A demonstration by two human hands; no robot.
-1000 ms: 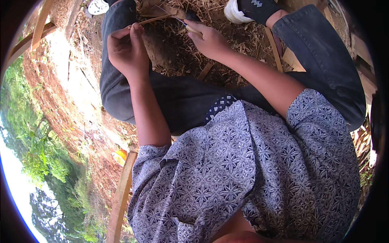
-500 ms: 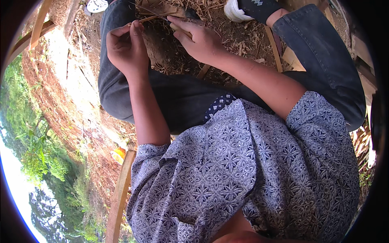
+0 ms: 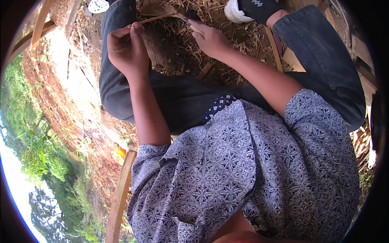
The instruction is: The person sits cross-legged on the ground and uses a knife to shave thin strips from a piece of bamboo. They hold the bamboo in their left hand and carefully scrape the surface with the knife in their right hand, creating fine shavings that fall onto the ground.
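Observation:
My left hand point(image 3: 129, 52) pinches one end of a thin wooden strip point(image 3: 156, 18) between thumb and fingers. The strip points away to the right, toward the knife. Closed around the pale handle of a knife point(image 3: 181, 18) is my right hand point(image 3: 212, 41). The narrow blade runs up and left from that hand and meets or crosses the strip's far end; contact cannot be made out. Both hands are in front of my bent legs, above ground strewn with shavings.
Curled wood shavings point(image 3: 243, 44) litter the soil between my legs. A flat wooden piece point(image 3: 152, 7) and a small dark object point(image 3: 193, 15) lie beyond the strip. Planks point(image 3: 292, 58) lie near my right leg. A wooden beam point(image 3: 121, 194) stands at left, with greenery beyond.
My right hand has moved right and slightly outward with the knife, sliding the blade toward the strip's far end. My left hand and the strip are nearly still.

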